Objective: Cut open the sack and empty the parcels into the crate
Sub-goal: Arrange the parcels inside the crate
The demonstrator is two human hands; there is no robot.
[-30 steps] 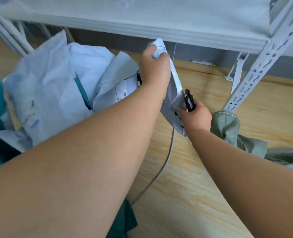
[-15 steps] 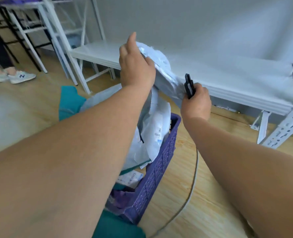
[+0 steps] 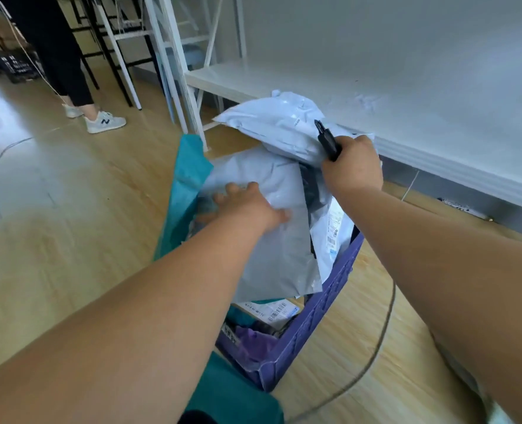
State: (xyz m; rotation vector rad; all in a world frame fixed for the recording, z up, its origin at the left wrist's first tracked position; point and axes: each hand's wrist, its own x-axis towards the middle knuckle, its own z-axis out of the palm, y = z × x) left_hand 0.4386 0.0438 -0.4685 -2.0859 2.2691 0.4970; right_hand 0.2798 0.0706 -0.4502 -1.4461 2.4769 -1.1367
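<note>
Wooden floor (image 3: 70, 240), white shelf (image 3: 406, 117) far right. Purple crate (image 3: 315, 325) heaped with soft, slippery parcels (image 3: 278, 240). Left hand (image 3: 247, 206) presses flat on them; right hand (image 3: 353, 166) grips cutter (image 3: 327, 140). I'd pinch edges.

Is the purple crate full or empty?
Full: grey parcels heap above the purple crate's rim, the left hand pressing on them.

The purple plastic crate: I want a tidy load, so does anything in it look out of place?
Yes. The grey plastic parcels are heaped above the rim of the purple plastic crate, and the top white parcel leans out toward the white shelf.
</note>
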